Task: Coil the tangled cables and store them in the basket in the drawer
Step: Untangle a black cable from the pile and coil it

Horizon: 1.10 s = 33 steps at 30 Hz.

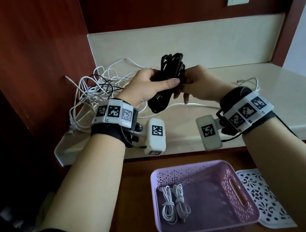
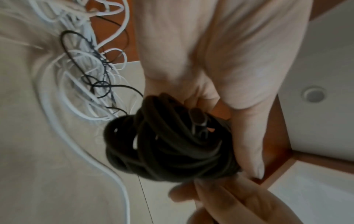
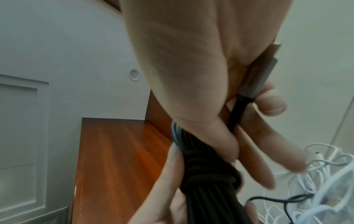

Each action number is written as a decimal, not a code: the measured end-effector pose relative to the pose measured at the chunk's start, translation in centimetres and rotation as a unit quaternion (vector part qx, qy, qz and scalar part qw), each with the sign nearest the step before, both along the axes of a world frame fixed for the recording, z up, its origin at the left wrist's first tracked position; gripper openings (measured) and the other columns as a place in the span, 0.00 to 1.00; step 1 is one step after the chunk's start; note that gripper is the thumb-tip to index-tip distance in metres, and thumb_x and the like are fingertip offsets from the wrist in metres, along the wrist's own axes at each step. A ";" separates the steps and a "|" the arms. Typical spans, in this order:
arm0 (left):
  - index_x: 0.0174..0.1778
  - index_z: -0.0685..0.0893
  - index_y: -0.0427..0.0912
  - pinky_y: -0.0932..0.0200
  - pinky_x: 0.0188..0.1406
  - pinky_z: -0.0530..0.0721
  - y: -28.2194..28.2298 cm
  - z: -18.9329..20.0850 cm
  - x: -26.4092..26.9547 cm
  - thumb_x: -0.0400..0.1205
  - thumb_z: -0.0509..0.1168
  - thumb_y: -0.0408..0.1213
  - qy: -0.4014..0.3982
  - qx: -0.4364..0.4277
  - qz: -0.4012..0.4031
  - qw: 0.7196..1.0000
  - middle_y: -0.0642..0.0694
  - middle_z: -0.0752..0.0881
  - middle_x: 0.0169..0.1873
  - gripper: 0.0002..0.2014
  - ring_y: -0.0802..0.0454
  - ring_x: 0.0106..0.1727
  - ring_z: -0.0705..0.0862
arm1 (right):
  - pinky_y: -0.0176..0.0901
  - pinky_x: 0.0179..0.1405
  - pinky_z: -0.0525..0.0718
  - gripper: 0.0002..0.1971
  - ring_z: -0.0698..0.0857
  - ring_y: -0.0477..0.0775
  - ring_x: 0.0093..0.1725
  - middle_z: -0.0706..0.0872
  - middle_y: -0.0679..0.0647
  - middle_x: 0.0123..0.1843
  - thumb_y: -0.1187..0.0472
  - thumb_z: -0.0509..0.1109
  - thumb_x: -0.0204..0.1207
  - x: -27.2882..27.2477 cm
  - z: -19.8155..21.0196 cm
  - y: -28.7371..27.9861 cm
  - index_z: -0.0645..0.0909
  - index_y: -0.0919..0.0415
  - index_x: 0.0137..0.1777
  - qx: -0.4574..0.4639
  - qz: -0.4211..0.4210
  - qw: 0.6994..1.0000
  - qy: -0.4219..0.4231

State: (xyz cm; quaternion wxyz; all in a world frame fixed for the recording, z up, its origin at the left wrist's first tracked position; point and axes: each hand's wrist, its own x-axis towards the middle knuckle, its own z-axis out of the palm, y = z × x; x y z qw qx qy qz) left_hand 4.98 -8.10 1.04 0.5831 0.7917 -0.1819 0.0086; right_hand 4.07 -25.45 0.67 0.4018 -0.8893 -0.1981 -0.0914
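Head view: both hands, left (image 1: 149,85) and right (image 1: 196,83), gripping black coil (image 1: 172,66) together above counter (image 1: 243,85), basket (image 1: 237,188) below.

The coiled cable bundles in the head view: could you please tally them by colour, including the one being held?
White coiled cables in the basket: 2
Black cable bundle, held by the left hand and right hand: 1
Total: 3
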 end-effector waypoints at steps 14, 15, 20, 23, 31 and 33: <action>0.43 0.90 0.39 0.59 0.40 0.82 0.5 -3.6 -0.8 0.54 0.85 0.46 0.066 -0.359 -0.097 0.926 0.43 0.90 0.37 0.25 0.49 0.38 0.87 | 0.36 0.32 0.74 0.08 0.80 0.49 0.29 0.85 0.54 0.33 0.68 0.75 0.69 -1.9 -1.1 0.6 0.78 0.60 0.38 0.478 0.057 0.876 -0.038; 0.45 0.91 0.39 0.56 0.42 0.80 0.3 -3.8 -0.8 0.52 0.86 0.51 0.067 -0.359 -0.101 0.925 0.42 0.89 0.38 0.29 0.48 0.39 0.86 | 0.35 0.34 0.76 0.06 0.81 0.48 0.31 0.84 0.54 0.34 0.68 0.74 0.70 -1.9 -1.1 0.9 0.79 0.59 0.39 0.491 0.063 0.868 -0.043; 0.53 0.88 0.37 0.54 0.49 0.82 0.1 -4.2 -0.7 0.57 0.83 0.53 0.053 -0.388 -0.123 0.912 0.38 0.88 0.48 0.33 0.45 0.45 0.87 | 0.31 0.39 0.78 0.03 0.85 0.45 0.36 0.88 0.53 0.35 0.71 0.68 0.77 -2.5 -0.7 2.2 0.81 0.64 0.47 0.474 0.072 0.872 -0.102; 0.55 0.88 0.36 0.54 0.53 0.85 0.3 -4.4 -0.7 0.60 0.82 0.52 0.043 -0.415 -0.128 0.900 0.38 0.89 0.49 0.32 0.44 0.48 0.88 | 0.32 0.42 0.78 0.04 0.83 0.43 0.35 0.87 0.54 0.34 0.69 0.69 0.78 -2.3 -1.0 3.0 0.84 0.64 0.48 0.409 0.010 0.895 -0.176; 0.62 0.82 0.29 0.47 0.55 0.85 2.0 -4.6 -1.0 0.68 0.78 0.49 0.053 -0.456 -0.165 0.873 0.31 0.86 0.54 0.33 0.40 0.53 0.88 | 0.54 0.37 0.79 0.07 0.79 0.61 0.34 0.86 0.56 0.31 0.67 0.67 0.78 -2.3 -1.9 3.7 0.88 0.66 0.46 0.120 -0.103 0.900 -0.407; 0.64 0.80 0.29 0.45 0.56 0.84 2.1 -4.5 -1.2 0.69 0.77 0.49 0.049 -0.454 -0.174 0.873 0.30 0.86 0.55 0.34 0.38 0.55 0.87 | 0.61 0.36 0.79 0.07 0.80 0.62 0.35 0.86 0.56 0.31 0.67 0.69 0.76 -2.5 -1.6 3.7 0.88 0.66 0.46 0.107 -0.093 0.895 -0.422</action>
